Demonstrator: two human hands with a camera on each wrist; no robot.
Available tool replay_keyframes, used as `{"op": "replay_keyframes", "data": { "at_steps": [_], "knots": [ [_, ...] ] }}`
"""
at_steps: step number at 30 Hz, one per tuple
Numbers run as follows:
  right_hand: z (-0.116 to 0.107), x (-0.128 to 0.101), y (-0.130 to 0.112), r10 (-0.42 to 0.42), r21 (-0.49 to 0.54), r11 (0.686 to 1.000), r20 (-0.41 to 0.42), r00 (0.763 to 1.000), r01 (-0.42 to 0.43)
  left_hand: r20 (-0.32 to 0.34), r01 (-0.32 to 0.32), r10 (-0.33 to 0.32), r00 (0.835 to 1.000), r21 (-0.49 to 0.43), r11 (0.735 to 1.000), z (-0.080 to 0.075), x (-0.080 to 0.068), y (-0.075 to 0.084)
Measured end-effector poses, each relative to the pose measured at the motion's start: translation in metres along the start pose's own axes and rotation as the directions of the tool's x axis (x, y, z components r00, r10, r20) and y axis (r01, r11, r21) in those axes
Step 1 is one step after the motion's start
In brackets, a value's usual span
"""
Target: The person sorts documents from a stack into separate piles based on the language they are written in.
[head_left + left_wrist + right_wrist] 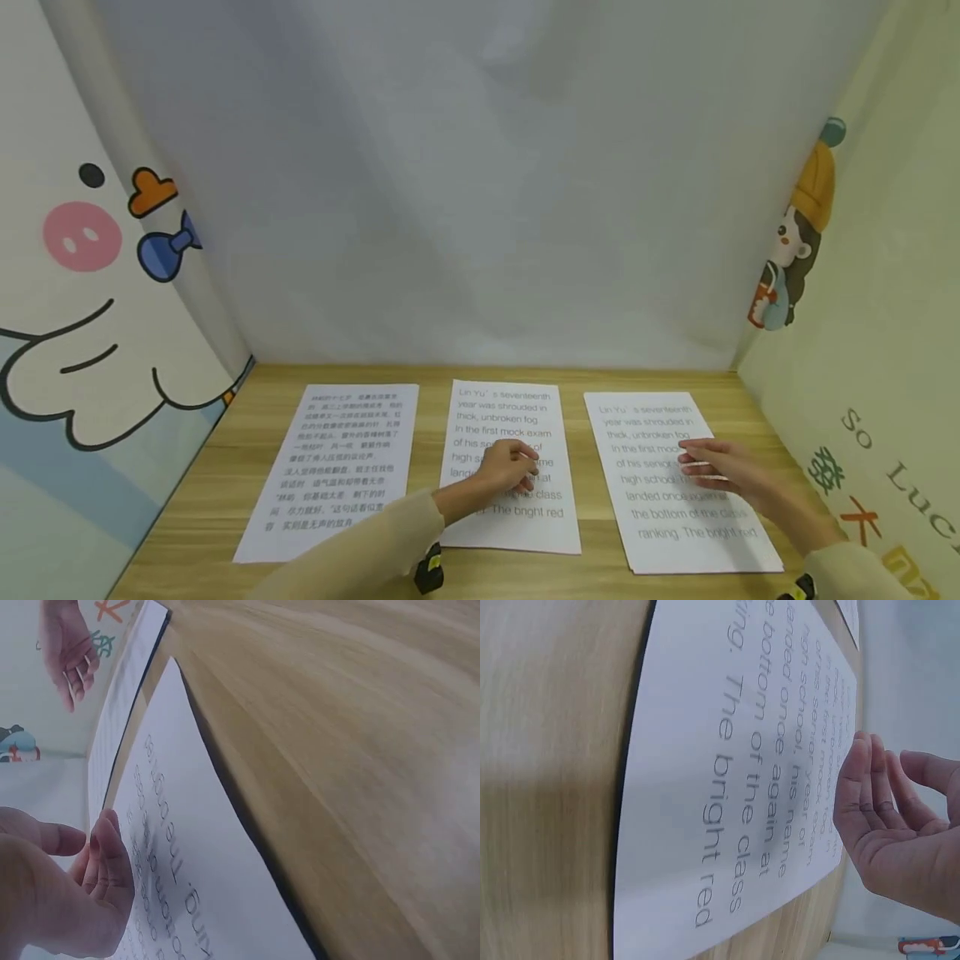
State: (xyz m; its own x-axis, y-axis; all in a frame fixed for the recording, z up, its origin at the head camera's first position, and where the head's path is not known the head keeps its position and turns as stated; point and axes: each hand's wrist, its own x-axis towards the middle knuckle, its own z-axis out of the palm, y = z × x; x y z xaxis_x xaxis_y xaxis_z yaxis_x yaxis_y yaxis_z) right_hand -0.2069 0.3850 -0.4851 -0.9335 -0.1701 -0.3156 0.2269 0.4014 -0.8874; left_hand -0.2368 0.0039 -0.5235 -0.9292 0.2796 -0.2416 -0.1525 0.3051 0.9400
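Three printed paper stacks lie side by side on the wooden table. My left hand [510,468], fingers loosely bent and holding nothing, is above the middle stack [506,417] of English text and covers some of its lines. Over the right stack [648,500], which carries the same English text, hovers my right hand [722,471] with relaxed fingers and nothing between them. In the right wrist view a gap shows between thumb and fingers of the right hand [889,821]. The left stack [337,475] bears Chinese characters; the left sleeve overlaps its lower corner.
A pale grey backdrop [480,208] rises behind the wooden table [202,467]. Side walls with cartoon prints, a pig-nosed figure [82,237] at left and a girl in a hat [795,233] at right, enclose the table. Strips of bare wood separate the stacks.
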Motion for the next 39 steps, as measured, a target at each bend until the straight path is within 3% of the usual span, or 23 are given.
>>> {"op": "replay_keyframes", "data": {
  "at_steps": [4,6,11,13,19,25,30,35,39],
  "knots": [
    [0.019,0.011,-0.008,-0.012,0.013,1.0,0.044,0.999,0.012,-0.007,-0.023,0.023,1.0,0.037,0.999,-0.018,-0.009,-0.015],
    [0.028,0.015,-0.012,-0.001,0.02,1.0,0.053,0.999,0.0,-0.002,-0.069,0.069,0.998,0.082,0.994,-0.026,-0.015,-0.02],
    [0.05,0.023,-0.023,-0.017,-0.002,1.0,0.092,0.996,0.017,0.043,-0.25,0.247,0.968,0.242,0.937,-0.044,-0.026,-0.028],
    [0.059,0.026,-0.026,-0.028,-0.005,1.0,0.113,0.993,0.029,0.058,-0.282,0.277,0.959,0.262,0.923,-0.051,-0.03,-0.031],
    [0.086,0.035,-0.033,-0.049,0.029,0.999,0.182,0.982,0.045,0.041,-0.227,0.224,0.974,0.226,0.947,-0.078,-0.038,-0.045],
    [0.111,0.043,-0.035,-0.028,0.071,0.997,0.213,0.977,0.013,-0.089,-0.109,0.132,0.987,0.226,0.968,-0.102,-0.045,-0.058],
    [0.127,0.043,-0.034,0.026,0.047,0.998,0.204,0.979,-0.037,-0.186,-0.013,0.063,0.981,0.255,0.967,-0.106,-0.049,-0.06],
    [0.139,0.044,-0.036,0.083,-0.003,0.996,0.188,0.979,-0.084,-0.216,-0.018,0.087,0.973,0.302,0.953,-0.107,-0.049,-0.057],
    [0.148,0.047,-0.04,0.117,-0.034,0.993,0.161,0.98,-0.113,-0.197,-0.012,0.079,0.977,0.32,0.947,-0.108,-0.048,-0.054]
  ]
}}
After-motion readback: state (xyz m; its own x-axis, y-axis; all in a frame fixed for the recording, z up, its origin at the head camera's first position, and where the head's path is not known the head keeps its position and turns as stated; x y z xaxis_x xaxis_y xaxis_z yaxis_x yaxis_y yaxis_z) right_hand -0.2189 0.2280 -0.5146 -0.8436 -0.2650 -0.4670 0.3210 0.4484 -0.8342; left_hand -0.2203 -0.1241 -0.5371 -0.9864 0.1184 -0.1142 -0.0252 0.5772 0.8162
